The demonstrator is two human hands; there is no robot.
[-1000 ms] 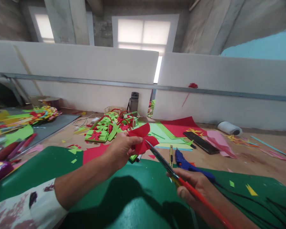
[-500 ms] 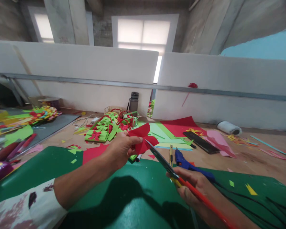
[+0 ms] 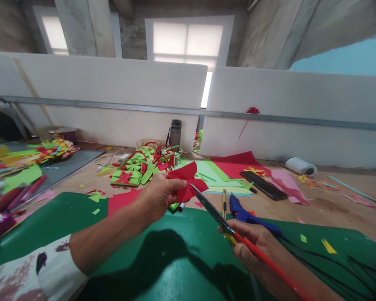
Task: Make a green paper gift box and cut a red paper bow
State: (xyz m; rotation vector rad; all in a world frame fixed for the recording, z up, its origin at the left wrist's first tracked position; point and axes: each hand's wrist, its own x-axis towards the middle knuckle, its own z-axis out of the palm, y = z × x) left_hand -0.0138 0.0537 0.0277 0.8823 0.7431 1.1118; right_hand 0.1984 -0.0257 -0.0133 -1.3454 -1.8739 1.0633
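Between the thumb and fingers of my left hand (image 3: 159,194) is a piece of red paper (image 3: 184,171) with petal-like lobes, held above the table. My right hand (image 3: 253,244) is closed around scissors (image 3: 217,217) with long metal blades and a red handle; a bit of yellow shows under my fingers. The blades point up and left, their tip at the paper's lower right lobe. Whether the blades are apart is hard to see. A blue glue gun (image 3: 242,211) and a yellow cutter knife (image 3: 224,202) lie just beyond my right hand.
A green mat (image 3: 175,259) covers the near table. Behind my left hand sit small green and red paper bags (image 3: 138,167) and a grey bottle (image 3: 176,133). A phone (image 3: 263,185) and paper sheets (image 3: 238,166) lie to the right. Black cable (image 3: 316,257) runs across the right side.
The view has shifted very slightly. Both hands, the red paper and the scissors keep nearly the same positions.
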